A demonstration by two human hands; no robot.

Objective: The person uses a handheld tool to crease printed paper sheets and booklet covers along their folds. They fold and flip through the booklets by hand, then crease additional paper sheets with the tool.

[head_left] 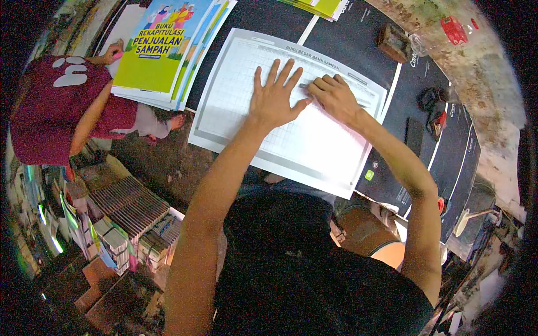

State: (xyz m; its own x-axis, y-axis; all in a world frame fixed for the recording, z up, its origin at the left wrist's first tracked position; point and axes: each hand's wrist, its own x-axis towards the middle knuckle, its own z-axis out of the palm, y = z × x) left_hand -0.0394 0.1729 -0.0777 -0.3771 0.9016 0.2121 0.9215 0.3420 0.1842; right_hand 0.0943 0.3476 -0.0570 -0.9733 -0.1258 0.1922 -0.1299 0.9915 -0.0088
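A large white printed sheet (224, 109) with a grid and the heading "BUKU BESAR BANK SAMPAH" lies at a slant on the black table. My left hand (274, 101) rests flat on its upper middle with the fingers spread. Just right of it, my right hand (337, 99) is on the same sheet, fingers curled and closed. A small greyish shape shows by the right fingertips, too blurred to name. The tips of my left thumb and right fingers are close together. Glare washes out the sheet's lower right part.
A stack of colourful printed covers (148, 67) lies at upper left, beside another person in a maroon shirt (56, 106). At right on the black table (386, 173) are a brown block-like object (393, 42) and dark items (432, 106). Bundled booklets (129, 204) sit lower left.
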